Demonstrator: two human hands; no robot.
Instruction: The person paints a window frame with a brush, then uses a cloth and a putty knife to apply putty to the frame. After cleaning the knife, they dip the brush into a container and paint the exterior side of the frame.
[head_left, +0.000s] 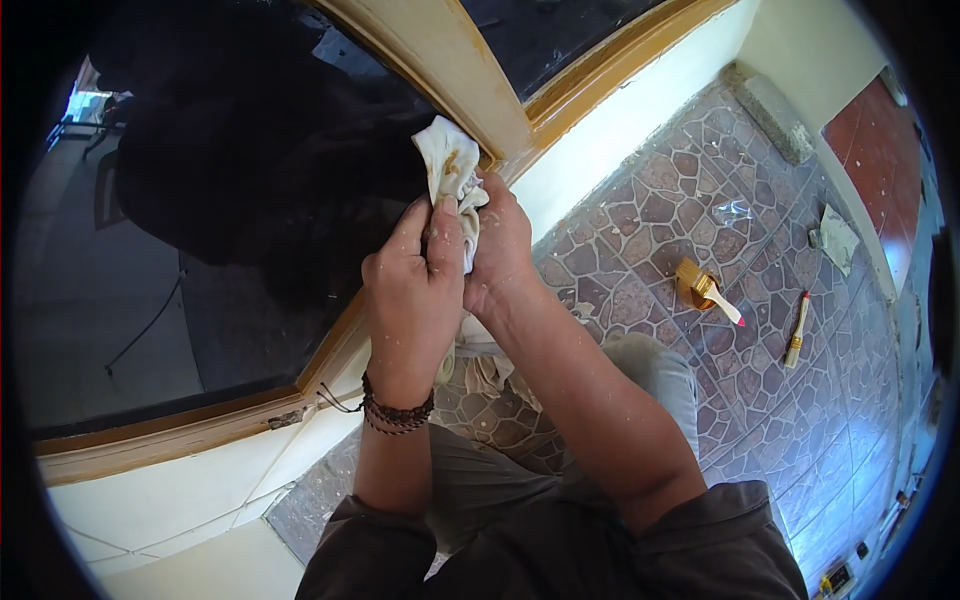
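Both hands are together on a crumpled white rag (pixel 450 160) with brown stains, close to the wooden window frame (pixel 480 75). My left hand (pixel 415 260), with a dark braided bracelet at the wrist, pinches the cloth between thumb and fingers. Against the other side of the rag is my right hand (pixel 500 240), closed around its lower folds; some of its fingers are hidden. Dark window glass (pixel 250 200) lies behind and to the left of the hands.
On the stone-patterned floor (pixel 640 230), a wide paintbrush (pixel 708 292) rests across a small container of brown liquid. A thinner brush (pixel 797 330) lies to its right. Farther back are a crumpled clear wrapper (pixel 733 212), a pale sheet (pixel 838 240) and a concrete block (pixel 770 118).
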